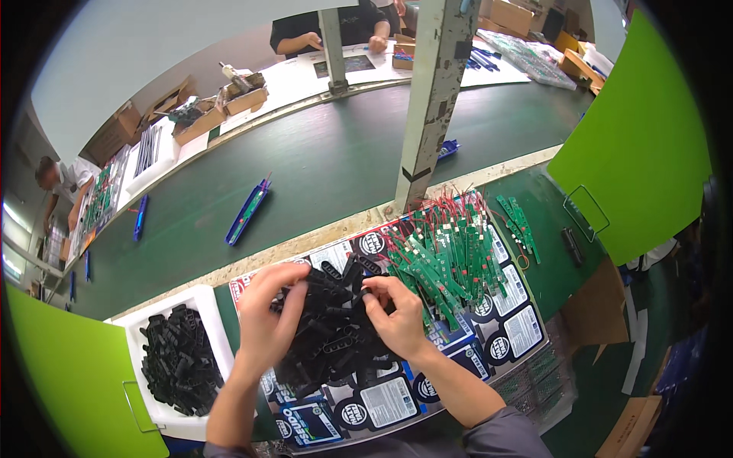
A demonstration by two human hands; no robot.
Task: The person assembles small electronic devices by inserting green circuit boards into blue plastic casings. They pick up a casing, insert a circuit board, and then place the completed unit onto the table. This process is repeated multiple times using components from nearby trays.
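A heap of small black plastic parts (324, 336), some with a row of slots, lies on a printed sheet in front of me. My left hand (269, 311) is curved at the heap's left edge, thumb and fingers apart, its fingertips touching the black parts. On the heap's right side, my right hand (398, 314) has thumb and forefinger pinched on a black plastic part, mostly hidden by the fingers. Just beyond that hand is a pile of narrow green circuit boards (450, 263) with red wires.
A white foam tray (223, 328) of black parts stands at left. Beyond a raised ledge, blue housings (248, 212) lie on a green belt (321, 160). A metal post (435, 99) rises ahead. Green panels (634, 145) flank both sides. Other people work across the belt and at far left.
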